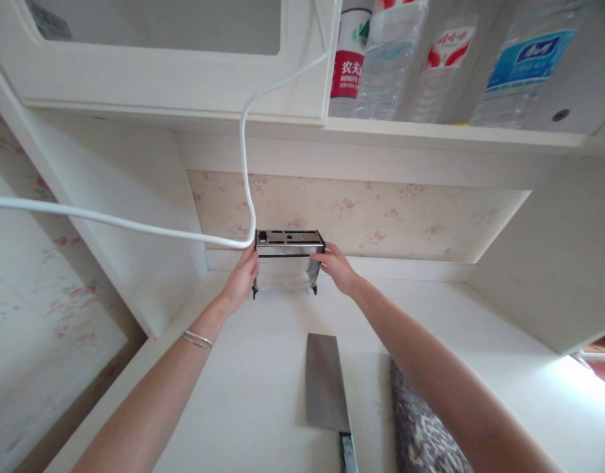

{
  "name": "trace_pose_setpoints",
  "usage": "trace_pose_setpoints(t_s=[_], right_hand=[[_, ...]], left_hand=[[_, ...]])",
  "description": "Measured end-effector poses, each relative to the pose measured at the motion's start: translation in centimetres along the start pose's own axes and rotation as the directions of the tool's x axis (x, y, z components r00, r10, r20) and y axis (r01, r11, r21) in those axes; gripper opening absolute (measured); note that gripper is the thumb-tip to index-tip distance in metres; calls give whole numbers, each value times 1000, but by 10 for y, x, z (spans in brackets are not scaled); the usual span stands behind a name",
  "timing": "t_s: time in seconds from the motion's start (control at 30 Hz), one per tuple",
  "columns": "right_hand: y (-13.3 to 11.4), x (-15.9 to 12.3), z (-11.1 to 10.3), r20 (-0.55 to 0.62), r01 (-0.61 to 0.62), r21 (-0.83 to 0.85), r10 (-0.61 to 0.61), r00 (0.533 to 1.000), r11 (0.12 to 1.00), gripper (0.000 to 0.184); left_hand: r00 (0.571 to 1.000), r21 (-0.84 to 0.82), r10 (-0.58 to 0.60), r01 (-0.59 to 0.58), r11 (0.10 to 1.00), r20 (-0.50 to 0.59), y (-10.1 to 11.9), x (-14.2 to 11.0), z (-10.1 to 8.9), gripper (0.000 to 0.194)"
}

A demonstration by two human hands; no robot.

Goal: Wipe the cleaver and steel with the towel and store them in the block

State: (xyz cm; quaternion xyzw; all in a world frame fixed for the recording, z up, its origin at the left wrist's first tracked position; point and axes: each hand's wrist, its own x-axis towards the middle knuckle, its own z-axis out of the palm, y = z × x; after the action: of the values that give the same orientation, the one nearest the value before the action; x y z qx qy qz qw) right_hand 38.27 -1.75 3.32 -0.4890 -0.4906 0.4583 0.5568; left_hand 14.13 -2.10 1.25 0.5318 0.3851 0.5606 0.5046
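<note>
A shiny metal knife rack (288, 263) with slots in its top stands on the white counter (263, 381) against the flowered back wall. My left hand (242, 279) grips its left side and my right hand (336, 266) grips its right side, fingers wrapped on the edges. A silver bracelet sits on my left wrist. A wide cleaver (326, 384) lies flat on the counter between my forearms, blade toward the rack, handle toward me.
A white cable (134, 225) runs from the left wall across to the rack and up past a white cabinet door (159, 59). Several water bottles (381, 59) stand on the shelf above. A patterned dark cloth (420, 433) lies under my right forearm.
</note>
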Motion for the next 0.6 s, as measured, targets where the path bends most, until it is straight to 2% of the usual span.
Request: trace_pose_setpoints(t_s=[0.17,0.3,0.43,0.6], right_hand=[[-10,-18,-59,-79,-17,7,18,997,1000,45],[-2,-23,-88,-139,-29,13,31,990,999,44],[10,-20,-100,-164,-38,24,41,986,999,45],[17,-17,-102,-103,-31,42,35,994,999,49]], left_hand=[[988,-115,-21,39,993,153,-11,14,50,53],[974,-179,-35,77,981,225,-29,16,79,49],[966,-192,-58,108,975,254,-43,18,89,45],[966,-156,-61,102,982,252,-49,26,88,46]])
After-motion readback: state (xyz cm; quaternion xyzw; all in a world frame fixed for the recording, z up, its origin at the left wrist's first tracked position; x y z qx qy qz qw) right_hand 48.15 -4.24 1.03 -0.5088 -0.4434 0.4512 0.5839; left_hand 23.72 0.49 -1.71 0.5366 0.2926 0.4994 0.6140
